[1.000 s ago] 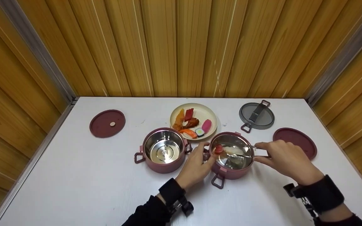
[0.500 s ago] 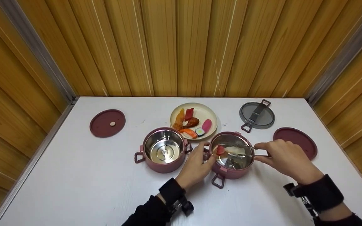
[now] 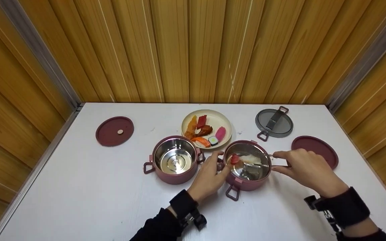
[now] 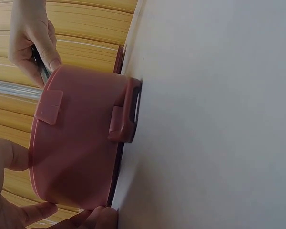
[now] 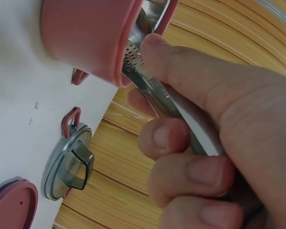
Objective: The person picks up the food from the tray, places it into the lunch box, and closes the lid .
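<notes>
My right hand (image 3: 305,170) holds metal tongs (image 5: 157,93) with small holes near one end. The tongs reach over the rim into the right-hand dusky pink pot (image 3: 250,186), steel-lined. Inside it lie a red food piece (image 3: 234,158) and a whitish piece (image 3: 251,159); their exact kinds are unclear, and glare blurs the tongs' tips. My left hand (image 3: 209,179) grips the same pot from its left side, thumb at the rim and fingers along the wall, as the left wrist view shows. A second pot (image 3: 174,180) with a bare steel inside stands left of that hand.
Behind the pots sits a cream plate (image 3: 226,124) of several food pieces. A grey lid with handle (image 3: 281,129) and a maroon lid (image 3: 313,149) lie to the right. At the far left is another maroon lid (image 3: 112,134) bearing a small pale disc.
The tongs have shifted a little inside the pot, and my right hand has edged slightly right. The red piece sits marginally farther right than at first. My left hand stays put.
</notes>
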Demonstrator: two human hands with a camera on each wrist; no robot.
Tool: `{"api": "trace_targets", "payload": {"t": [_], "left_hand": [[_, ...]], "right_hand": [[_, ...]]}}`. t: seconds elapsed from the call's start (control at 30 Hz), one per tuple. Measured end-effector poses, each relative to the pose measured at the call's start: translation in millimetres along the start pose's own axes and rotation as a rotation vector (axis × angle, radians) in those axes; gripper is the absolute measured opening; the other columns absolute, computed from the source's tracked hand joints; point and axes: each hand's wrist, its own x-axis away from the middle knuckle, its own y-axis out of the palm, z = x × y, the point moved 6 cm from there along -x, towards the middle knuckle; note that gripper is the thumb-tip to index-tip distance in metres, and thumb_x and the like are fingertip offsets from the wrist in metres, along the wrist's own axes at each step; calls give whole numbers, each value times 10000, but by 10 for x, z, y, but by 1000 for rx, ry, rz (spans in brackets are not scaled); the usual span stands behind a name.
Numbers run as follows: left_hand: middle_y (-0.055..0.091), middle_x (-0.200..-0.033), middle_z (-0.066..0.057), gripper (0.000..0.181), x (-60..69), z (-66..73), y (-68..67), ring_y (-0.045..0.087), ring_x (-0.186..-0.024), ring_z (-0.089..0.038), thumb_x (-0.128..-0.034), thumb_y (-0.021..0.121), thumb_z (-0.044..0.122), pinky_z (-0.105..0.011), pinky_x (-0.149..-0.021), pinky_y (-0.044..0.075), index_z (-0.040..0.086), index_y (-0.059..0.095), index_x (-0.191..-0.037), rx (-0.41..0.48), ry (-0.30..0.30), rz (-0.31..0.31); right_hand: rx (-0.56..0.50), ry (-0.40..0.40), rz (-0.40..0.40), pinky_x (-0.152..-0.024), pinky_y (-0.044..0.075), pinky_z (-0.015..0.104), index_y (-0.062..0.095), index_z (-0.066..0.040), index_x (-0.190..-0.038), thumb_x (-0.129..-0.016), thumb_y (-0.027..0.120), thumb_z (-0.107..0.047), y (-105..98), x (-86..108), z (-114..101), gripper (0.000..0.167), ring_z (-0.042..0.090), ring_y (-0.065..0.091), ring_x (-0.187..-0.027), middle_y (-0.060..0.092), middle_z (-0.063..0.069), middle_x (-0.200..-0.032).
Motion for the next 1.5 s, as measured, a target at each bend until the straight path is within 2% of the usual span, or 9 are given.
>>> {"api": "trace_targets", "payload": {"t": [0.2,0.4,0.53,0.63,0.8,0.97,1.13,1.3,1.5], "left_hand": [[645,-1445,-209,480,29,87,-59,585,-1384,-454,-1059,605,418,-643,-1154,464,171,523,-1463,5,41,2],[622,-1468,-239,494,53,165,-96,568,-1397,-466,-1058,607,377,-649,-1157,458,138,509,-1479,11,24,-18],[606,-1500,-236,482,56,167,-92,546,-1430,-460,-1054,621,351,-649,-1192,427,141,514,-1475,17,-5,-32],[614,-1503,-205,486,26,102,-56,557,-1432,-419,-1044,623,349,-609,-1203,433,163,513,-1480,11,-16,-28],[649,-1462,-163,489,-23,-9,4,597,-1390,-377,-1024,617,354,-567,-1180,466,186,522,-1473,-4,9,-6],[654,-1461,-161,490,-41,-53,30,602,-1382,-394,-1029,621,394,-591,-1170,469,201,528,-1470,-10,38,7],[657,-1450,-167,483,-30,-48,24,606,-1374,-409,-1027,622,408,-599,-1155,478,202,530,-1455,-14,50,8],[652,-1434,-214,474,4,34,-23,606,-1361,-435,-1028,624,367,-623,-1144,479,153,538,-1442,17,54,-5],[660,-1441,-166,475,-13,-14,8,613,-1366,-394,-1028,618,404,-588,-1145,492,193,534,-1445,-11,49,9]], "right_hand": [[-19,-5,-4,-529,470,411,780,-126,-1287,-940,807,-444,-145,-4,-50,472,82,537,-624,538,-125,-617],[-42,-13,-9,-558,460,376,768,-97,-1298,-952,799,-445,-264,-50,-82,492,93,527,-640,541,-114,-624],[-52,-15,4,-579,454,356,769,-85,-1305,-963,790,-445,-320,-110,-99,496,87,524,-634,549,-109,-623],[-72,-8,18,-566,424,336,775,-97,-1295,-974,781,-440,-343,-189,-118,470,89,512,-605,564,-99,-623],[-116,27,38,-548,421,356,769,-64,-1303,-992,763,-440,-343,-365,-159,488,147,552,-615,598,-45,-630],[-121,41,70,-582,473,435,801,-56,-1218,-997,758,-430,-320,-577,-205,437,224,597,-676,644,29,-720],[-131,74,49,-586,430,386,818,-70,-1059,-1007,736,-434,-265,-824,-252,377,230,573,-684,575,7,-680],[-156,102,-15,-565,335,326,745,-88,-821,-1013,715,-437,-181,-1052,-315,399,189,506,-620,497,-36,-632],[-169,166,-133,-540,337,302,650,-105,-656,-1014,689,-460,-41,-1236,-368,505,172,492,-613,505,-37,-603]]}}
